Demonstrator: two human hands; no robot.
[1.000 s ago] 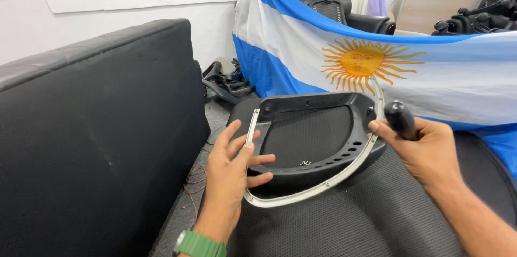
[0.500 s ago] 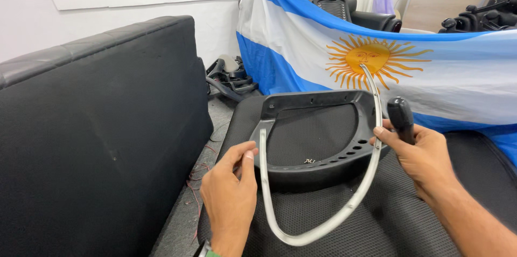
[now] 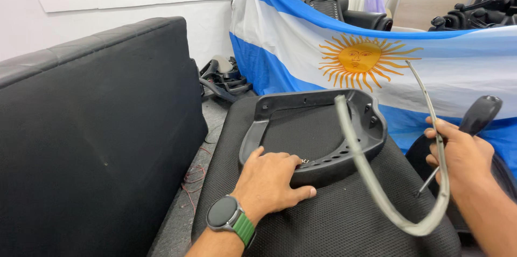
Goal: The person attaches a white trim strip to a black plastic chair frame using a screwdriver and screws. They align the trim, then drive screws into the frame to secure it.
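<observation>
Trim-removal stage: the left hand (image 3: 272, 179) lies flat and open on the near rim of the black plastic seat frame (image 3: 315, 127), pinning it to the mesh chair cushion (image 3: 334, 219), while the right hand (image 3: 458, 154) is closed around the grey flexible edge trim (image 3: 377, 187), now a free loop apart from the frame, together with a black-handled screwdriver (image 3: 479, 114). By judgement, the next move calls for carrying the trim wholly away from the frame's far corner. Open room lies right and upward toward the sun-emblem flag (image 3: 361, 57); the black sofa (image 3: 97, 127) walls the left, with a narrow floor gap (image 3: 188, 198) between.
</observation>
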